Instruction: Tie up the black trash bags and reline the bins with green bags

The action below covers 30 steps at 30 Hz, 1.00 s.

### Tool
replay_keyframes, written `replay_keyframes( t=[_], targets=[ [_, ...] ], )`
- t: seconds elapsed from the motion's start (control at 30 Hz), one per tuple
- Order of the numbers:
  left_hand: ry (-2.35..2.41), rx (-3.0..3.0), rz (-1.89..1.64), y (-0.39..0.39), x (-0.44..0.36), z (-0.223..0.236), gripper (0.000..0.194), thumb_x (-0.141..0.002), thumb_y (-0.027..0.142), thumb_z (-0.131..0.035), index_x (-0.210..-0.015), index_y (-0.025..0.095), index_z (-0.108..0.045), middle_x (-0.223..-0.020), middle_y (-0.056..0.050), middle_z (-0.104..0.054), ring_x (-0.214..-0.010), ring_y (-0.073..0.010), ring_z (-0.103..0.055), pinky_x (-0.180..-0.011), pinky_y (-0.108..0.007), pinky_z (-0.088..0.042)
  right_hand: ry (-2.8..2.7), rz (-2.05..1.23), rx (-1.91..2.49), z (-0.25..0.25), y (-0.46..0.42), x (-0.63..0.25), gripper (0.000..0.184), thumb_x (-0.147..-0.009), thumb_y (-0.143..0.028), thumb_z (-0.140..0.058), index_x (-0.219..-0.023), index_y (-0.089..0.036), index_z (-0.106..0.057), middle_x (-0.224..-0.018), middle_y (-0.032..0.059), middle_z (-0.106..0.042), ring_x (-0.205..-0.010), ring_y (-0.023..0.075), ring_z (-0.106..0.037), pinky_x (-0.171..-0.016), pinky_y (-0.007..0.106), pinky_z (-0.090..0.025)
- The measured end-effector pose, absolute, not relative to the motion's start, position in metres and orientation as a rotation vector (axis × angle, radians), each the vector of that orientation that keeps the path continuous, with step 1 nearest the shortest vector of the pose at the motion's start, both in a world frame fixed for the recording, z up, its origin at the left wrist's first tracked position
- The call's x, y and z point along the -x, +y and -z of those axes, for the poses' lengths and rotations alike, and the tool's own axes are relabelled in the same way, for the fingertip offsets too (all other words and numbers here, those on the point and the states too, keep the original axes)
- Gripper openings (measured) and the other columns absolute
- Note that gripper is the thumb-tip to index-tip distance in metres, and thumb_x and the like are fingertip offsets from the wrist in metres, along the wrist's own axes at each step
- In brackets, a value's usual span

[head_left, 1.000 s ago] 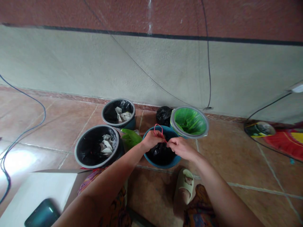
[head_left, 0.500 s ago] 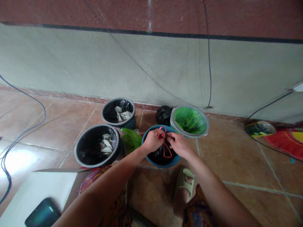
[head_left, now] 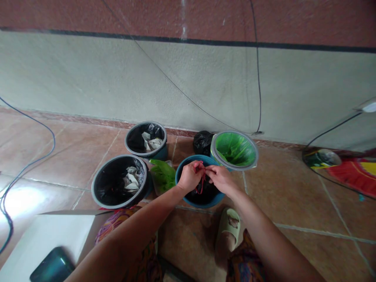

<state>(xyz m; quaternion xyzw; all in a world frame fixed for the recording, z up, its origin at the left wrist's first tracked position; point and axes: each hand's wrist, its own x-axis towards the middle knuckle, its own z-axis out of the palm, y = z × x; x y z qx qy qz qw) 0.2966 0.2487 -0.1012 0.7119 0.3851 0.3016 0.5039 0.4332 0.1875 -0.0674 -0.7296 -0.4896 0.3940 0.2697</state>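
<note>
Plainly, two bare hands meet over one round, blue plastic bin [head_left: 202,205], each pinching one thin, red plastic drawstring [head_left: 202,187]. The left hand [head_left: 190,176] has its fingers curled and pressed together on it; the right hand [head_left: 221,179] grips it between thumb and forefinger tips. The drawstring sits above the bin's mouth, a short stretch running from nine to three o'clock between the hands, while its narrow loop hangs toward six o'clock, long axis nearly twelve to six. Below it is crinkled, glossy black plastic.

Three more round bins stand around the blue one, all grey-rimmed: one lined in sheer green plastic [head_left: 236,168] at two o'clock, two lined in black and holding crumpled white paper, at nine [head_left: 113,207] and ten [head_left: 163,152]. One rounded, wrinkled black plastic bundle [head_left: 203,143] lies at twelve, and one limp, bright-green plastic heap [head_left: 163,174] at nine, beside the blue bin.
</note>
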Motion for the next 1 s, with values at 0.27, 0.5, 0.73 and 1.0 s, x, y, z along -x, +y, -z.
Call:
replay_keyframes(
  t=[0.27,0.5,0.73,1.0],
  targets=[
    [0.923,-1.704,-0.528,0.255,-0.292,0.099,0.013,-0.077,0.013,-0.059,-0.069,0.016,-0.069,-0.065,0.001,-0.066,-0.059,-0.0108,-0.056,-0.057,-0.020,-0.043,-1.387,-1.037,2.098,0.073,0.188,-0.438,0.023,-0.087,-0.021,-0.051,-0.084,-0.018,-0.074,-0.069,0.0021,-0.071,-0.060,0.0141,-0.065,-0.058,0.022,-0.045],
    [1.021,-2.215,-0.213,0.262,-0.283,0.095,0.023,-0.083,0.016,-0.052,-0.074,0.018,-0.073,-0.074,-0.006,-0.072,-0.073,-0.0176,-0.066,-0.072,-0.025,-0.048,-1.705,-0.599,2.620,0.068,0.184,-0.433,0.031,-0.091,-0.020,-0.043,-0.092,-0.017,-0.074,-0.096,0.0147,-0.075,-0.093,0.0266,-0.069,-0.077,0.033,-0.047],
    [1.136,-2.268,0.013,0.258,-0.280,0.098,0.024,-0.087,0.022,-0.051,-0.101,0.020,-0.070,-0.099,-0.009,-0.073,-0.096,-0.0222,-0.068,-0.088,-0.030,-0.050,-1.688,-0.681,2.657,0.078,0.187,-0.435,0.036,-0.097,-0.024,-0.034,-0.100,-0.017,-0.069,-0.101,0.0141,-0.073,-0.099,0.0264,-0.069,-0.081,0.034,-0.047],
    [1.117,-2.224,0.135,0.247,-0.279,0.107,0.077,-0.070,0.021,-0.069,-0.142,0.014,-0.043,-0.132,-0.017,-0.058,-0.115,-0.0281,-0.063,-0.100,-0.034,-0.048,-1.669,-0.899,2.604,0.097,0.180,-0.432,0.084,-0.074,-0.020,-0.069,-0.148,-0.013,-0.031,-0.135,0.0207,-0.056,-0.117,0.0290,-0.061,-0.092,0.035,-0.046]
  ],
)
